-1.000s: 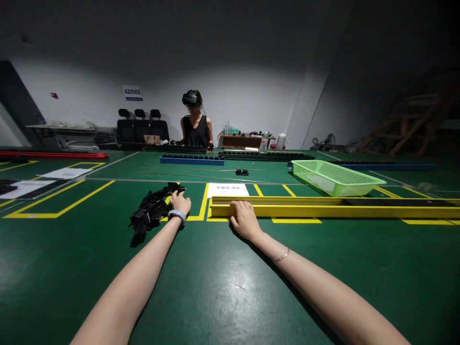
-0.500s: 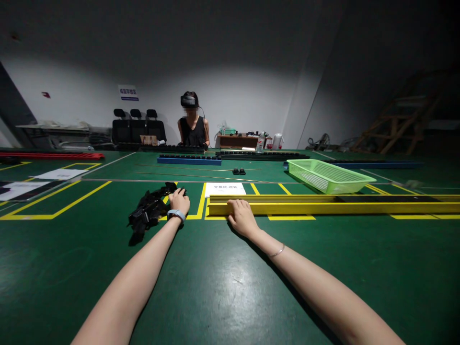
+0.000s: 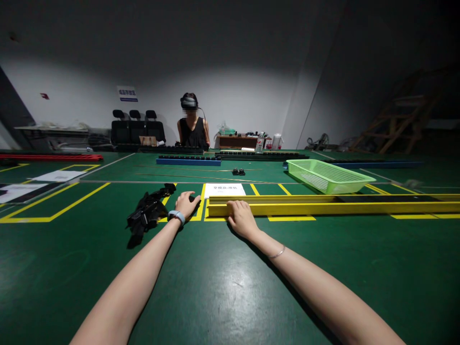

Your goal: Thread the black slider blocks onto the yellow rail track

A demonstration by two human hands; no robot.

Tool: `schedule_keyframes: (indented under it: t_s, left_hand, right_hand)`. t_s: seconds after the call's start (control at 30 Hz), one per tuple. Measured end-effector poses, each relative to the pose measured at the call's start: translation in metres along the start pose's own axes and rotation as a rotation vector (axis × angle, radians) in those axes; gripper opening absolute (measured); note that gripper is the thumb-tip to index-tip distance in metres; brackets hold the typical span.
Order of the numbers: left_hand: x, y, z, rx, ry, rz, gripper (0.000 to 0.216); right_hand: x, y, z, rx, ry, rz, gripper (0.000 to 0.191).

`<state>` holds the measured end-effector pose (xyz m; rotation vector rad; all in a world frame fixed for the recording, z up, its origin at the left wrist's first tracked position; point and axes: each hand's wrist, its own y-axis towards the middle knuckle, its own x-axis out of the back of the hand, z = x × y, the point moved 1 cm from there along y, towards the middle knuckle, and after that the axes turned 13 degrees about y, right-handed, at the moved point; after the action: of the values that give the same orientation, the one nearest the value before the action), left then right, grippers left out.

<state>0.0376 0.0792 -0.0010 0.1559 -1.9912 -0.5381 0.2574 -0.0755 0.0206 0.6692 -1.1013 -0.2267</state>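
Observation:
A long yellow rail [image 3: 305,209] with a channel along it lies across the table. My right hand [image 3: 243,218] is closed over its near wall, close to the left end. My left hand [image 3: 185,206], with a pale blue band at the wrist, is curled around a small black part [image 3: 195,199]; fingers and palm hide most of it. This hand is just short of the rail's left end, apart from it. Left of it lies a loose pile of black plastic parts [image 3: 147,213].
A green basket [image 3: 323,184] stands behind the rail. A printed paper [image 3: 224,189] lies at the rail's left end. Two small black parts [image 3: 238,172], thin rods and a blue rail [image 3: 189,161] lie farther back. A person [image 3: 193,127] is across the green table [image 3: 230,278].
My left hand has moved right, away from the black pile, with a small black part in its fingers. My right hand stays on the yellow rail.

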Motion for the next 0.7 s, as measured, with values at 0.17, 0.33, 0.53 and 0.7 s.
schedule_keyframes:
  t_s: [0.17, 0.33, 0.53, 0.7]
  left_hand:
    - [0.003, -0.006, -0.004, 0.017, 0.080, 0.077, 0.078]
    - [0.001, -0.005, -0.002, -0.029, -0.090, 0.079, 0.088]
    - [0.009, -0.006, -0.010, -0.028, -0.700, 0.185, 0.075]
    - [0.022, -0.017, -0.028, -0.064, -0.805, 0.363, 0.064]
  right_hand:
    - [0.001, 0.000, 0.002, -0.003, -0.004, 0.004, 0.037]
    - [0.001, 0.000, 0.002, -0.007, 0.011, -0.008, 0.035]
    - [-0.003, 0.008, -0.007, -0.041, 0.142, -0.078, 0.018]
    - [-0.009, 0.013, -0.011, -0.086, 0.163, -0.131, 0.019]
